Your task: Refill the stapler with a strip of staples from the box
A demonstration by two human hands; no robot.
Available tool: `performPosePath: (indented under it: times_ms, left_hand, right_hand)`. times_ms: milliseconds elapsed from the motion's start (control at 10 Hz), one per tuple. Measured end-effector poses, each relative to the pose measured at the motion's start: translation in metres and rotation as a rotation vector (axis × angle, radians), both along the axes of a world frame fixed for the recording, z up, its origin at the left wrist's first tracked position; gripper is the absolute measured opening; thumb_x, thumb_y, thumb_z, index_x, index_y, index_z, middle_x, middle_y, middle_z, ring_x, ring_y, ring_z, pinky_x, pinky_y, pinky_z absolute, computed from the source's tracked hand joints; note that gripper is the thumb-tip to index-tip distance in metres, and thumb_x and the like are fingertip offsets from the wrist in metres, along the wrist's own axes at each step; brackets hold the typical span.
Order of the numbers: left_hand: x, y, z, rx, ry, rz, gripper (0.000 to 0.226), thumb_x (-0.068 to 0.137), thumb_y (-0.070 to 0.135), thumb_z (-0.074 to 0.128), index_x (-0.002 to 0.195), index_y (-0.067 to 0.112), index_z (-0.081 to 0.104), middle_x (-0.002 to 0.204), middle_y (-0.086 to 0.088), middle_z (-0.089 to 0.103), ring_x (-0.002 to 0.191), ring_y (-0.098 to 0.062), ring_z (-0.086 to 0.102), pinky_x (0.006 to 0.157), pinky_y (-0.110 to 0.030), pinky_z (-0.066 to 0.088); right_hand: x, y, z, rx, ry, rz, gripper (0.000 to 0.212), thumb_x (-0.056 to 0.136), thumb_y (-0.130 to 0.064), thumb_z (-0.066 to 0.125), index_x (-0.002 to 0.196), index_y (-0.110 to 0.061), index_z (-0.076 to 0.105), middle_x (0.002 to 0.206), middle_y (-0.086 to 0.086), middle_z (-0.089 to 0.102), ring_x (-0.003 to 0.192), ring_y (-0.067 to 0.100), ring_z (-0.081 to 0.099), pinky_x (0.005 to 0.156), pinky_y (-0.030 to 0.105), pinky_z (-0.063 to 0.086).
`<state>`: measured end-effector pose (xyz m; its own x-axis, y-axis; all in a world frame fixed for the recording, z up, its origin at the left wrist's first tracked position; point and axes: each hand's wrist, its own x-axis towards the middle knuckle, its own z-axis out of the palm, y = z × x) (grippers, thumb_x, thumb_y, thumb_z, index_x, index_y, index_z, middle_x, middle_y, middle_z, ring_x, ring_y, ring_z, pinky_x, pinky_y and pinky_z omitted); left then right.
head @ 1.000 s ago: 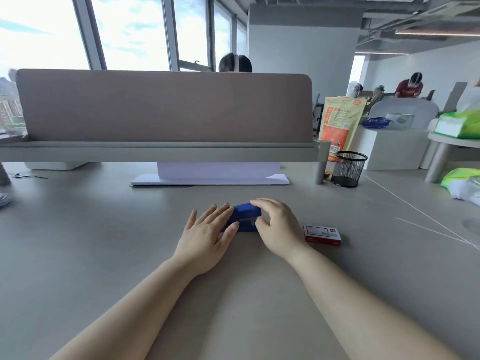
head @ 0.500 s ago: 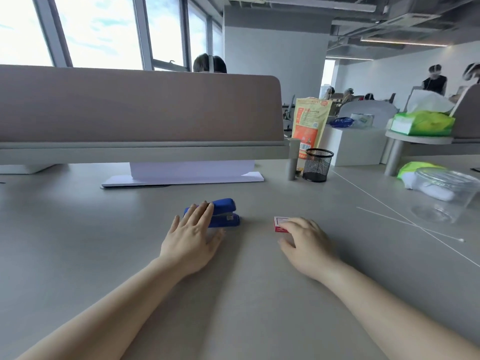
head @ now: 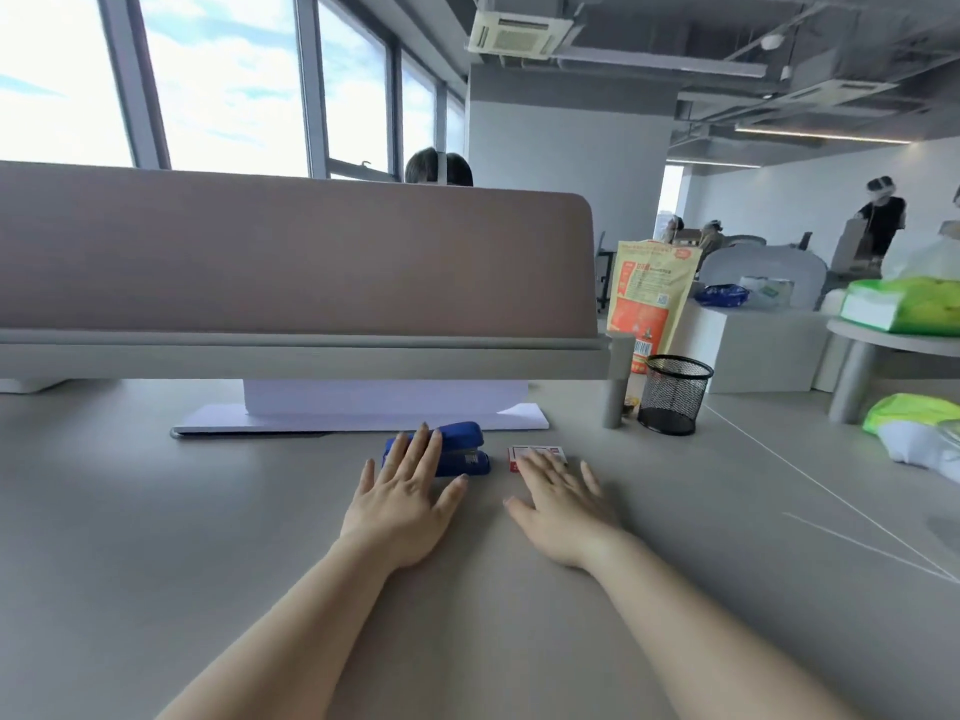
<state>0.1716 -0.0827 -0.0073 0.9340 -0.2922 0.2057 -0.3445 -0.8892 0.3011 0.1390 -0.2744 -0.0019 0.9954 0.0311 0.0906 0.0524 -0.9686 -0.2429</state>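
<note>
A blue stapler (head: 460, 452) lies closed on the grey desk (head: 208, 537), in front of the divider's white foot. My left hand (head: 405, 501) rests flat with spread fingers, its fingertips over the stapler's left part. Just right of the stapler lies a small red and white staple box (head: 535, 453), closed. My right hand (head: 563, 504) lies flat on the desk with fingers apart, the fingertips covering the box's near edge. Neither hand grips anything.
A brown desk divider (head: 291, 262) stands across the back. A black mesh pen cup (head: 674, 394) and an orange pouch (head: 649, 298) sit at the right rear. Green and white bags (head: 914, 423) lie far right. People work in the background.
My right hand left the stapler, moved right to the staple box and flattened there. My left hand spread flat over the stapler. The camera view shifted.
</note>
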Motion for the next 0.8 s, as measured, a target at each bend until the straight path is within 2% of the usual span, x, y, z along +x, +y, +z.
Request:
performPosePath:
  times_ms: [300, 400, 500, 600, 700, 800]
  left_hand:
    - [0.033, -0.005, -0.002, 0.01, -0.012, -0.012, 0.069, 0.086, 0.065, 0.012, 0.143, 0.035, -0.014, 0.151, 0.019, -0.021, 0.138, -0.003, -0.022, 0.117, -0.039, -0.009]
    - [0.03, -0.005, -0.002, 0.001, -0.071, -0.006, 0.07, 0.087, 0.064, 0.01, 0.142, 0.032, -0.016, 0.151, 0.015, -0.025, 0.137, -0.005, -0.025, 0.116, -0.039, -0.011]
    - [0.023, -0.002, 0.001, -0.053, -0.214, 0.016, 0.068, 0.09, 0.06, 0.015, 0.144, 0.029, -0.012, 0.152, 0.015, -0.02, 0.138, -0.006, -0.024, 0.116, -0.037, -0.013]
    - [0.011, 0.008, 0.005, -0.24, -0.292, 0.031, 0.062, 0.093, 0.049, 0.031, 0.146, 0.027, 0.008, 0.156, 0.013, 0.001, 0.142, -0.007, -0.011, 0.117, -0.036, -0.007]
    - [-0.008, 0.017, 0.017, -0.439, -0.273, -0.028, 0.054, 0.092, 0.036, 0.046, 0.141, 0.023, 0.029, 0.152, 0.012, 0.024, 0.144, -0.01, 0.003, 0.118, -0.039, 0.003]
    - [-0.05, 0.041, 0.078, -0.724, -0.454, -0.117, 0.032, 0.09, 0.021, 0.055, 0.121, 0.028, 0.054, 0.122, 0.035, 0.044, 0.132, 0.008, 0.025, 0.111, -0.022, 0.025]
  right_hand:
    - [0.035, -0.004, -0.005, 0.032, 0.001, 0.029, 0.061, 0.091, -0.045, 0.028, 0.147, -0.03, 0.009, 0.16, -0.01, -0.001, 0.147, 0.008, -0.006, 0.12, 0.039, -0.006]
    - [0.03, -0.002, -0.003, 0.037, -0.033, 0.015, 0.06, 0.093, -0.05, 0.021, 0.147, -0.035, 0.0, 0.158, -0.01, -0.016, 0.146, 0.012, -0.015, 0.12, 0.04, -0.008]
    - [0.023, -0.002, -0.002, 0.12, -0.185, 0.003, 0.056, 0.095, -0.048, 0.022, 0.147, -0.036, 0.005, 0.159, -0.009, -0.013, 0.147, 0.015, -0.013, 0.12, 0.04, -0.005]
    - [0.008, -0.004, 0.007, 0.293, -0.487, -0.016, 0.044, 0.094, -0.029, 0.043, 0.137, -0.021, 0.039, 0.155, -0.001, 0.027, 0.144, 0.017, 0.018, 0.114, 0.029, 0.014]
    - [-0.003, -0.008, 0.017, 0.498, -0.512, -0.045, 0.033, 0.088, -0.02, 0.056, 0.12, -0.014, 0.057, 0.135, 0.003, 0.054, 0.128, 0.02, 0.045, 0.099, 0.02, 0.029]
    - [-0.028, -0.013, 0.072, 0.805, -0.605, -0.017, 0.013, 0.09, -0.026, 0.053, 0.098, -0.024, 0.063, 0.105, -0.005, 0.068, 0.103, 0.009, 0.061, 0.087, 0.024, 0.044]
